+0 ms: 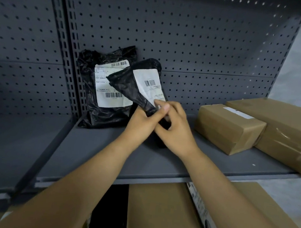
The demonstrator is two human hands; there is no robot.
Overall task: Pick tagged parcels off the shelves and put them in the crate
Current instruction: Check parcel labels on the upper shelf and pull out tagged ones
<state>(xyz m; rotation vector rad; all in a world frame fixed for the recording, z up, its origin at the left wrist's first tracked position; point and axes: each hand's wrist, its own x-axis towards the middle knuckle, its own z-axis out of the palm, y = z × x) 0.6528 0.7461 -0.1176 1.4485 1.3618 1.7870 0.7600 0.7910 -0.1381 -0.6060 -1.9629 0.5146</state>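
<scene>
— How much room is there on the grey metal shelf [90, 156]?

— Plenty at the lower left of the frame: the shelf board is bare from its front lip back to the grey perforated back panel [199, 36]. The right side is crowded by a small brown paper-wrapped box [227, 128], and touching it, a larger brown taped carton [287, 132] that overhangs the shelf's front edge at the far right.

— Where is the parcel?

— At centre frame: a slim black plastic mailer with a white label [139, 87], raised off the shelf and tilted, its lower end between both hands. The left hand [141, 122] curls round it from below with the thumb up against the plastic; the right hand [175, 129] pinches the label's lower corner with fingertips. Just behind it, a bigger crinkled black plastic bag with a white label [103, 83] leans upright against the back panel.

— Any readable writing?

— Barcodes on both labels; the small print is too blurred to read. Below the shelf lip, plain brown cardboard boxes [162, 214] sit at the bottom of the frame.
</scene>
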